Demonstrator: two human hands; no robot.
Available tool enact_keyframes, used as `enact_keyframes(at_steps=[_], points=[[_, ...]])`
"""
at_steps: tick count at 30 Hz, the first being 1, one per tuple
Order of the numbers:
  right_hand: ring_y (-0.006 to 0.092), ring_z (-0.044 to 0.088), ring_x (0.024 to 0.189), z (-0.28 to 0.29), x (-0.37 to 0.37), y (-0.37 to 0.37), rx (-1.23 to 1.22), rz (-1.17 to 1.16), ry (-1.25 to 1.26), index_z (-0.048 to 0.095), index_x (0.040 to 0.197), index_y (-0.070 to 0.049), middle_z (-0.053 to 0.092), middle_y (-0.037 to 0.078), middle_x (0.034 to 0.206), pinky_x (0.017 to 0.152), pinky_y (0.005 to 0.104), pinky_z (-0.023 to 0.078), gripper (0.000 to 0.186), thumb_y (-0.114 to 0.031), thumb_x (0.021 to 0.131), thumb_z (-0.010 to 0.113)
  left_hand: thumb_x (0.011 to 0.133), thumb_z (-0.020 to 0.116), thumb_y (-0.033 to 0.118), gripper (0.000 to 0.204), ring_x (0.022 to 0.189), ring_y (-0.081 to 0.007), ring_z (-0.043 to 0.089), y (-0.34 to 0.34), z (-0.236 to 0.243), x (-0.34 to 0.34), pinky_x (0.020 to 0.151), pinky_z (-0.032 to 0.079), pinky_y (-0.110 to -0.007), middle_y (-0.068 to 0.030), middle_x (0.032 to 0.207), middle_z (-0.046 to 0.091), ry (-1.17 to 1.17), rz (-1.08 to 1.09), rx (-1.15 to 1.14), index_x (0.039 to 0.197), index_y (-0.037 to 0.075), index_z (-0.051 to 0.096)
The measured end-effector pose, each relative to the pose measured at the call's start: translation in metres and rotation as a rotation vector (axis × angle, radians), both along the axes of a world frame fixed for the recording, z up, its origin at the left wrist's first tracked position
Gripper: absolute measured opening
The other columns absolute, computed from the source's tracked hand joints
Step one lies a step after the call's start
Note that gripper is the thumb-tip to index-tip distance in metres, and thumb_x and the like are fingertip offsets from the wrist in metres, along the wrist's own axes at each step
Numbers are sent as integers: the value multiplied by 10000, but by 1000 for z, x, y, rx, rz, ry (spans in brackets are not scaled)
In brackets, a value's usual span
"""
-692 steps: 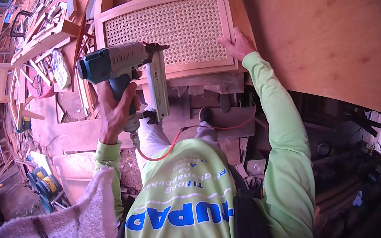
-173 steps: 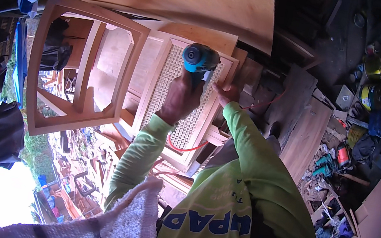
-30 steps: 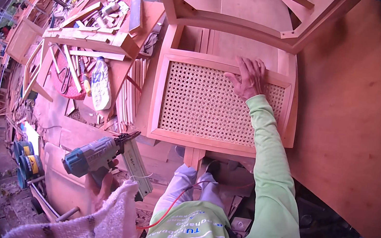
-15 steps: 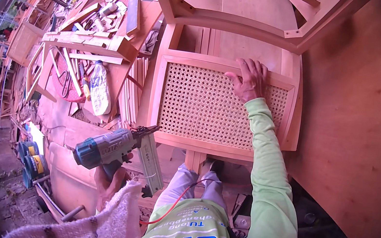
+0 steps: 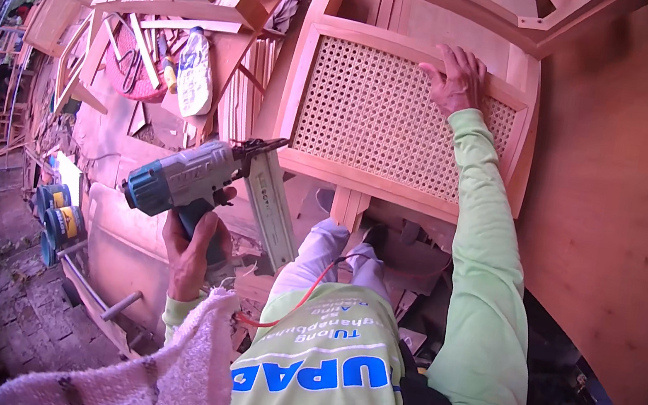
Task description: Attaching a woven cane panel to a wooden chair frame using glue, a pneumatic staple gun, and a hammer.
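Note:
In my left hand (image 5: pixel 191 254) is a grey and teal air nail gun (image 5: pixel 192 174), gripped by its handle. Its nose points right and comes close to the lower left corner of a pale wooden frame (image 5: pixel 369 182). Woven cane webbing (image 5: pixel 379 114) fills that frame. My right hand (image 5: pixel 459 84) holds the frame's far rail near the right, fingers over the rail and thumb out to the left on the cane. A red air hose (image 5: pixel 304 293) runs across my lap; where it joins the gun is hidden.
Beyond the panel stands another wooden frame (image 5: pixel 438 0). A workbench at left carries wood offcuts (image 5: pixel 178 0) and a white bottle (image 5: pixel 195 74). At right, a large plywood sheet (image 5: pixel 609 203) spans the side. Round cans (image 5: pixel 61 222) sit at lower left, and a towel (image 5: pixel 149 361) hangs near my left arm.
The view has tilted down, so the panel and bench appear higher. The nail gun is nearer the panel's lower left corner. My right hand keeps its place on the far rail.

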State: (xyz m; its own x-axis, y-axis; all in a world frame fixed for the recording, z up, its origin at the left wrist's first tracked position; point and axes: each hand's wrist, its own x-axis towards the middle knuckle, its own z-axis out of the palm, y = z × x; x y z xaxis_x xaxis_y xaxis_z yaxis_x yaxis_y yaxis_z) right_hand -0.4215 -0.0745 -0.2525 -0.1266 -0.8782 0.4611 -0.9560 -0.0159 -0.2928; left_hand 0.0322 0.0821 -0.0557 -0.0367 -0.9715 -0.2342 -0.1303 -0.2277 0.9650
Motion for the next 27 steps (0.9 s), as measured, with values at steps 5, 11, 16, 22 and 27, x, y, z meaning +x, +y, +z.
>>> enact_keyframes(at_steps=[5, 11, 16, 22, 27], points=[[380, 588, 1245, -16, -26, 13, 6, 48, -46, 629, 1371, -38, 651, 183, 1333, 1113, 484, 414, 565, -425, 970, 726, 1077, 596, 189, 434, 615, -111, 566, 17, -21, 13, 513, 513, -267, -280, 1388, 637, 292, 47, 63, 1425, -22, 446], [410, 603, 1197, -8, -31, 34, -94, 7, -48, 642, 1317, 14, 648, 202, 1269, 1065, 481, 487, 546, -357, 937, 770, 1120, 521, 258, 485, 584, -80, 472, 37, -38, 26, 514, 454, -228, -303, 1443, 595, 370, 85, 100, 1455, -77, 419], [412, 649, 1163, 13, -3, 76, -238, -55, -181, 672, 1259, 18, 670, 217, 1250, 1022, 459, 521, 392, -212, 954, 761, 1107, 547, 254, 469, 598, -88, 509, 27, -55, 24, 517, 481, -246, -279, 1408, 619, 543, 30, 121, 1443, -56, 440], [362, 692, 1112, 18, 12, 127, -269, -73, -405, 685, 1201, 48, 696, 206, 1200, 984, 418, 547, 271, -95, 973, 722, 1118, 532, 286, 453, 572, -94, 484, -27, -81, -14, 491, 451, -244, -293, 1378, 634, 595, -197, 190, 1414, -49, 455], [353, 692, 1114, 1, 48, 167, -206, -138, -539, 688, 1176, 53, 708, 197, 1180, 990, 427, 545, 240, -68, 969, 700, 1087, 612, 291, 380, 596, -158, 576, -102, -115, -57, 545, 521, -321, -231, 1216, 717, 596, -354, 240, 1274, -18, 492]])
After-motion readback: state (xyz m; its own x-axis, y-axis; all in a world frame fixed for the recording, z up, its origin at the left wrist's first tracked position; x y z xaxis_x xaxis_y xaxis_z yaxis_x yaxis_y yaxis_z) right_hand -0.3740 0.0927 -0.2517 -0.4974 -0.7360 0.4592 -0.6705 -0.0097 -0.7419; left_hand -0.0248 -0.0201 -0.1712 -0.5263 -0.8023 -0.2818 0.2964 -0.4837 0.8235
